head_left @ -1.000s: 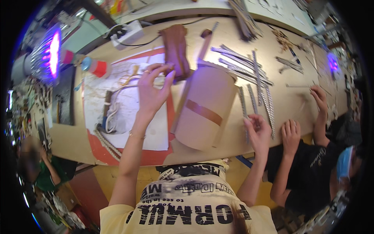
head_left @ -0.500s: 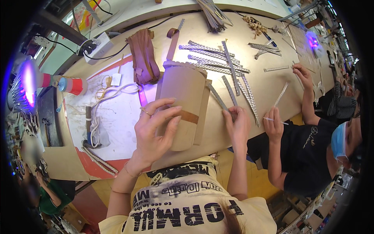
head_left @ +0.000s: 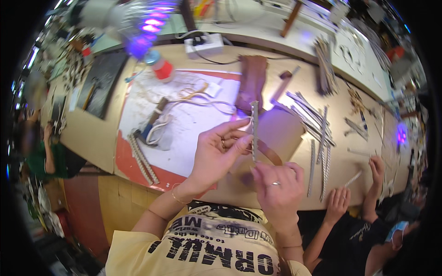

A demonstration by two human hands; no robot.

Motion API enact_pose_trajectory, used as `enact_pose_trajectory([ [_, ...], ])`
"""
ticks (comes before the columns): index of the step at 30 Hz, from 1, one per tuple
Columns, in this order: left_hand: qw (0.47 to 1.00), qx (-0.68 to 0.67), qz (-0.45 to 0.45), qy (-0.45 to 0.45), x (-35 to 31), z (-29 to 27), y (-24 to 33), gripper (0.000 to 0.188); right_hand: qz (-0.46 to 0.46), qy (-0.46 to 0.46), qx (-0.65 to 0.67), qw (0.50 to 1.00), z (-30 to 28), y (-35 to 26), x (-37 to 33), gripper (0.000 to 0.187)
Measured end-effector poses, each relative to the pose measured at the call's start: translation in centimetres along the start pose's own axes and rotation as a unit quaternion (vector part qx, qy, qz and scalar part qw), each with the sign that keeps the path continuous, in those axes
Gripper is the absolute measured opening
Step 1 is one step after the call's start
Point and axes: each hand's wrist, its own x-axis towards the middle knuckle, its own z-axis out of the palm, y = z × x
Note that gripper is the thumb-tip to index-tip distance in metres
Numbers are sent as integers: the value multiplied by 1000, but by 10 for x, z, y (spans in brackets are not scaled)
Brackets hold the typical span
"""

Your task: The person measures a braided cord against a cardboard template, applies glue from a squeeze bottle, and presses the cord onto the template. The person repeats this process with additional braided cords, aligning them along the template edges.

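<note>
My left hand (head_left: 217,151) and my right hand (head_left: 276,185) hold a thin grey ridged strip (head_left: 254,125) upright between them, above a rolled brown cardboard sheet (head_left: 282,133) lying on the workbench. The left fingers pinch the strip near its middle. The right hand, with a ring, grips its lower end. Under the left hand lies a white paper sheet (head_left: 184,129) on a red mat (head_left: 126,158), with cords and a tool on it.
Several more grey strips (head_left: 317,138) lie to the right on the tan bench (head_left: 92,133). A brown pouch (head_left: 252,83), a red-capped bottle (head_left: 159,66) and a white power strip (head_left: 202,46) sit farther back. Another person's hands (head_left: 363,184) work at the right; another person sits at far left (head_left: 39,147).
Both hands left the cardboard roll and came together holding one grey strip upright. The view shifted, putting the bench farther up and to the right.
</note>
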Motion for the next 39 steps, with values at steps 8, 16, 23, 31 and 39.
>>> enact_pose_trajectory([
  [8, 989, -59, 23, 132, -13, -96, -6, 40, -271, -216, 19, 938, 45, -43, 86, 15],
  [16, 994, -40, -4, 100, -20, -140, -18, 53, -525, 74, -300, 793, 212, -56, 232, 33],
  [23, 996, -14, 5, 92, -26, -135, -38, 74, -538, 97, -611, 573, 295, -56, 279, 37],
  [31, 991, 68, 48, 109, -21, -123, -67, 72, -127, -33, -155, 979, 211, -17, 267, 43],
  [39, 999, 24, 0, 33, -10, -124, -51, 56, 154, 20, 230, 961, 62, 5, 188, 60],
])
